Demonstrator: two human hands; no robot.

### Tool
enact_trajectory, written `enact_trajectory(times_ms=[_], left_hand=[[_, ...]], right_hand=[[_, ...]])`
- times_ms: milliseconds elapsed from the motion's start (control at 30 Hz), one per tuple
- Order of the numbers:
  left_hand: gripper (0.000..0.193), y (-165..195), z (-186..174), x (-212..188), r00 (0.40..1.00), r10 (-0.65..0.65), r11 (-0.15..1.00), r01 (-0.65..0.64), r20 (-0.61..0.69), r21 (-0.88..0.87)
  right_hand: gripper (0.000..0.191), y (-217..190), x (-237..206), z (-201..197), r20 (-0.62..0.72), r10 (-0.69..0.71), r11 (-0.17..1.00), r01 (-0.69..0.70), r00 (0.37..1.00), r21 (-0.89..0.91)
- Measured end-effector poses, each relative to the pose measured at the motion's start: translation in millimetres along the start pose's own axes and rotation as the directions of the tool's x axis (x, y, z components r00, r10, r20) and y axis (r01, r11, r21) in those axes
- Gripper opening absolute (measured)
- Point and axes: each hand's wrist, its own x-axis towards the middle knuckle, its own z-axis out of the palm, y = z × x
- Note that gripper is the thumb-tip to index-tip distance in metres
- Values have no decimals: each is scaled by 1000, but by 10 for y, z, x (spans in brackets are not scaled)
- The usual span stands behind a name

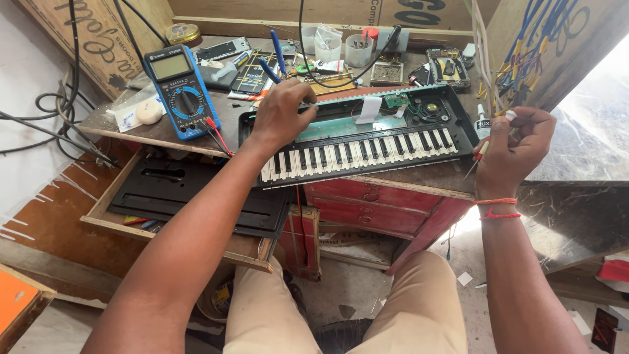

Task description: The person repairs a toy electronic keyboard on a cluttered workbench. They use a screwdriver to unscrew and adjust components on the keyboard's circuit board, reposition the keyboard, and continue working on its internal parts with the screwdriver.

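1. Your left hand (283,113) presses down on the opened keyboard (357,141), fingers curled over its rear edge, on the desk (419,177).
2. Your right hand (514,147) pinches a small screwdriver (480,153) just off the keyboard's right end.
3. The keyboard looks light and stiff, its exposed circuit board (396,99) fragile; hold the casing edges.
4. A multimeter (180,88) lies to the left.

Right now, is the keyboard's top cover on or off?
Off. The keyboard shows bare circuit boards and a white ribbon cable above the keys; the left hand rests on that exposed part.
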Motion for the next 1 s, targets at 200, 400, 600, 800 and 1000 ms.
enact_trajectory(times_ms=[200,400,600,800,1000], left_hand=[[19,96,-72,-2,999,43,998,-44,14,44],[24,208,-158,-29,990,120,993,-120,-75,10],[27,357,-247,-120,993,112,992,-114,-45,-51],[21,455,-246,-313,999,36,983,-29,34,-181],[16,523,-226,-500,998,40,990,-34,46,-135]], right_hand=[[16,8,-15,-16,13,-1,1000,1,1000,17],[16,24,-3,-14,23,3,1000,-3,1000,14],[17,7,-8,-20,26,2,1000,-2,1000,4],[17,6,-7,-33,29,2,1000,-2,1000,8],[17,1,-20,-40,27,10,1000,-11,1000,9]])
